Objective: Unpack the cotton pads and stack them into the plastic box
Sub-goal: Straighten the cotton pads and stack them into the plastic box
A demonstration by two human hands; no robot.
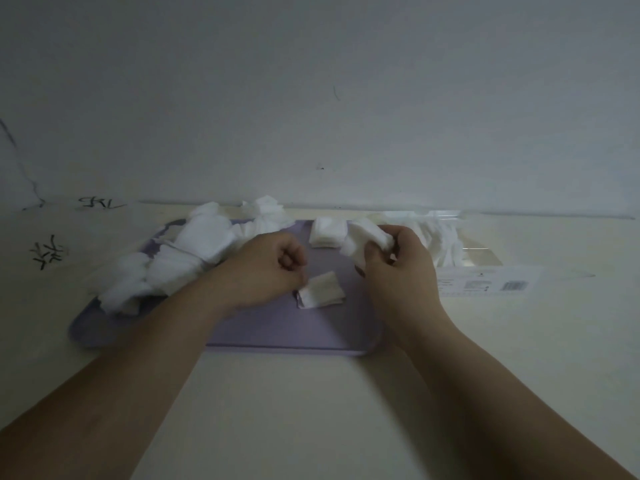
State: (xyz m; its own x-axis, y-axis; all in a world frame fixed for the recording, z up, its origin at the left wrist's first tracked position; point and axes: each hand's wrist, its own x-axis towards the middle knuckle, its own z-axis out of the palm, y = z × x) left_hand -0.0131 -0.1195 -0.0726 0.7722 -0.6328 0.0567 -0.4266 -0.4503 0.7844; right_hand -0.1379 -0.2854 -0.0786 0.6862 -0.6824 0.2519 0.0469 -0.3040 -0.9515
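Observation:
A lilac tray (pixel 277 334) lies on the table with white cotton pads on it. My right hand (pixel 398 268) grips a bunch of cotton pads (pixel 363 239) above the tray's right part. My left hand (pixel 266 268) hovers over the tray's middle with its fingers curled, touching a small stack of pads (pixel 320 291) that lies flat on the tray. A loose heap of pads (pixel 173 261) covers the tray's left side. Another small stack (pixel 327 232) sits at the tray's far edge. A clear plastic package (pixel 460 258) with pads inside lies to the right.
The white wall (pixel 311 98) rises right behind the tray. Black marks (pixel 48 252) are written on the table at the left. The cream table (pixel 294 410) stretches toward me between my forearms. A label with a barcode (pixel 516 285) shows on the clear package.

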